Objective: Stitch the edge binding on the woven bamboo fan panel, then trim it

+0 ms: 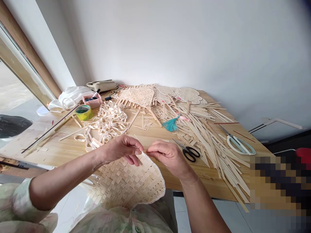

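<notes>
A woven bamboo fan panel is held at 6 o'clock, its rim pinched by closed fingers of the left hand and right hand, and strips could be pulled loose if that pinch is slackened.

My tabletop holds bamboo strips at right, woven fans top center, a tape roll left, scissors center-right.

This looks like a handicraft workroom. A wooden tabletop beside a window is heaped with pale bamboo strips, half-woven fans, and scissors for the weaving work.
</notes>
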The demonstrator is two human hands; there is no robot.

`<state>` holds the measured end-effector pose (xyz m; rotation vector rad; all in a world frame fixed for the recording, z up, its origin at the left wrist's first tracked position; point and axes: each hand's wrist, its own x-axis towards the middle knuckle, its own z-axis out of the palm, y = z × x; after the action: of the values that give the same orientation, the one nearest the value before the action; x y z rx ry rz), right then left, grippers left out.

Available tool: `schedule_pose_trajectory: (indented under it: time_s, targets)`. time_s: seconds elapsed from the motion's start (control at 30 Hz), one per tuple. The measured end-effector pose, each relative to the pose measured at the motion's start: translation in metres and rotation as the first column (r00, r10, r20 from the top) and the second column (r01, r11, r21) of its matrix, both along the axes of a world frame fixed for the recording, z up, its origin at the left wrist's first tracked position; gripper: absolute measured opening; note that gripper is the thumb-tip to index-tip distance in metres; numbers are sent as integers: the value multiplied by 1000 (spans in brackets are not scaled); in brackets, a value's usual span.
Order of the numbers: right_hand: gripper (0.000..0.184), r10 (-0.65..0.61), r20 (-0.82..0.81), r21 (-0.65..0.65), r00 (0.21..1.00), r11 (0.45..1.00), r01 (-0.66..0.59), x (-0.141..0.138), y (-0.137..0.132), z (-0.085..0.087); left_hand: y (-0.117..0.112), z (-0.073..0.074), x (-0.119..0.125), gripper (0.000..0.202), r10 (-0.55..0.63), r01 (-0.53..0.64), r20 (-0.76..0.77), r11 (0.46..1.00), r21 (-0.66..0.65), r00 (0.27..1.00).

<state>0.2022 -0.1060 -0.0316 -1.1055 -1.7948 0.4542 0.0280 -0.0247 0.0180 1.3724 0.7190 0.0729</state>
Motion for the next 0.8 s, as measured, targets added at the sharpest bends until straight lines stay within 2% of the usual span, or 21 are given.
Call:
schedule_pose_trajectory:
  time_s: [0.1, 0.3, 0.63, 0.8]
  targets:
    - [11, 32, 45, 55, 998, 998, -34, 2, 0, 0, 2, -1, -2, 19, -12, 13, 12, 1000, -11, 1000]
    - [14, 100, 102, 72, 990, 992, -107, 7, 1, 1, 5, -5, -4, 23, -69, 71, 54, 997, -40, 996]
    - [17, 66, 64, 129, 996, 989, -73, -9, -1, 1, 1, -13, 1, 25, -4, 4, 43, 1000, 1, 999]
    - [12, 60, -1, 78, 998, 995, -60, -12, -1, -1, 1, -16, 0, 29, 13, -12, 41, 1000, -15, 999]
